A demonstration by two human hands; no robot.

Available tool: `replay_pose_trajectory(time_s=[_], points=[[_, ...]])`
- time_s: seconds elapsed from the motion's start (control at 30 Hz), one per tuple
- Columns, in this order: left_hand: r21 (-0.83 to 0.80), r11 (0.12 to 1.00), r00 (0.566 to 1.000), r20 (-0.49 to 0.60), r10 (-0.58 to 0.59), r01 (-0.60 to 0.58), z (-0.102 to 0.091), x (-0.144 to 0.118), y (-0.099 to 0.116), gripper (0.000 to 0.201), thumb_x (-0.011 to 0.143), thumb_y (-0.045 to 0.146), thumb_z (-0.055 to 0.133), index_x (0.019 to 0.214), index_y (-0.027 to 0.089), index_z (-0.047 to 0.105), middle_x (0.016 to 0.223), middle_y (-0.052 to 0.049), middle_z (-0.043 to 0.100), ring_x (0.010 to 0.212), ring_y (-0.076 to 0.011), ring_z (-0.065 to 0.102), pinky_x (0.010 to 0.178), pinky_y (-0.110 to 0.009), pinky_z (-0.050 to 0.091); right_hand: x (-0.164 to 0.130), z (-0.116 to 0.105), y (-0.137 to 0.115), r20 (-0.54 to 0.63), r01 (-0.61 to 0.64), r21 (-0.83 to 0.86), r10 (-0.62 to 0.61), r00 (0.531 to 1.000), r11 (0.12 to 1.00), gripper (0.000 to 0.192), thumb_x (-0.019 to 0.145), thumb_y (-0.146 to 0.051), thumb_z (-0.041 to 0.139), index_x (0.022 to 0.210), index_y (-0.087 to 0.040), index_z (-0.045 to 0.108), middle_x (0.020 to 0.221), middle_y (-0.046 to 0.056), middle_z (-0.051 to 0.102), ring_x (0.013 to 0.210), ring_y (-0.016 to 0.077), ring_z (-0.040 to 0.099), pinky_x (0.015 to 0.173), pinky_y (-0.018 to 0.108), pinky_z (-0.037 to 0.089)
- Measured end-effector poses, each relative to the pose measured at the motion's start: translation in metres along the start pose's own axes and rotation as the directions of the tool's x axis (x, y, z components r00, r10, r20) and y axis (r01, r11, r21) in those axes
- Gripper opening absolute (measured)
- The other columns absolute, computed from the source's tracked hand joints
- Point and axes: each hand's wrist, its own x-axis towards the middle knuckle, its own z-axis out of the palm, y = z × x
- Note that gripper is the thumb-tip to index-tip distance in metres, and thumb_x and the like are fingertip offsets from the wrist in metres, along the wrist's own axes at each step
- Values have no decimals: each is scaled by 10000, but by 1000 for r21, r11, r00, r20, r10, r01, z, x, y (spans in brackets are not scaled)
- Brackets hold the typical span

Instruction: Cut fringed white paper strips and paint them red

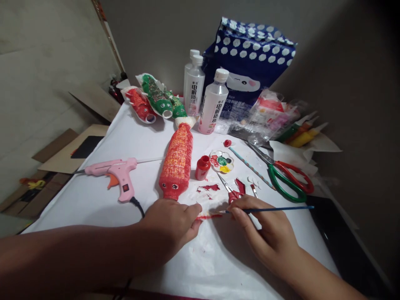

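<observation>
In my right hand [262, 225] is a thin paintbrush [278, 209] with a blue handle, held like a pen, its tip pointing left. My left hand [175, 221] pinches the edge of a white piece [210, 213] with a red painted line along it, and the brush tip is close to this piece. Just beyond my left hand lies a red and orange fish [176, 158] with two eyes. An uncapped red paint jar [203, 167] stands beside the fish, near a flower-shaped palette [221, 161] with several colours. Small red-handled scissors [233, 193] lie beyond my right hand.
A pink glue gun [120, 173] lies left of the fish. Large scissors [287, 179] and a patterned stick [250, 166] lie at right. Drink bottles [214, 104], a blue bag [250, 62], a green fish [156, 96] and a smaller red fish [140, 106] stand or lie behind.
</observation>
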Motion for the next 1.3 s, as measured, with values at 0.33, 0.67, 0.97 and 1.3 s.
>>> replay_pose_trajectory(time_s=[0.33, 0.67, 0.97, 1.3], points=[[-9, 998, 990, 127, -55, 57, -4, 2, 2, 202, 879, 284, 548, 1028, 225, 671, 739, -21, 756, 699, -248, 720, 618, -336, 509, 0, -4, 0, -9, 3, -31, -4, 1000, 1000, 143, 906, -72, 518, 927, -188, 600, 763, 20, 641, 678, 145, 618, 636, 261, 478], [43, 997, 958, 274, -78, 69, -21, 7, 5, 203, 904, 288, 514, 1035, 234, 659, 749, -19, 752, 709, -212, 712, 577, -264, 448, 16, -11, 37, -302, -204, -125, 158, 940, 971, 110, 939, -231, 521, 964, -205, 624, 889, 61, 688, 715, 177, 654, 578, 269, 500], [71, 995, 947, 307, -95, 77, -24, 6, 5, 219, 921, 289, 463, 1031, 239, 646, 792, -43, 748, 765, -249, 715, 606, -303, 461, 25, -8, 57, -215, -227, -231, 178, 960, 946, 152, 947, -239, 481, 992, -195, 619, 959, 80, 692, 823, 220, 669, 679, 325, 513], [47, 995, 948, 304, -95, 84, -23, 6, 5, 242, 930, 283, 439, 1051, 233, 642, 828, -52, 750, 804, -262, 715, 656, -336, 484, 28, -5, 59, -193, -228, -251, 182, 964, 941, 142, 939, -199, 484, 982, -201, 619, 937, 78, 698, 842, 234, 661, 655, 318, 492]])
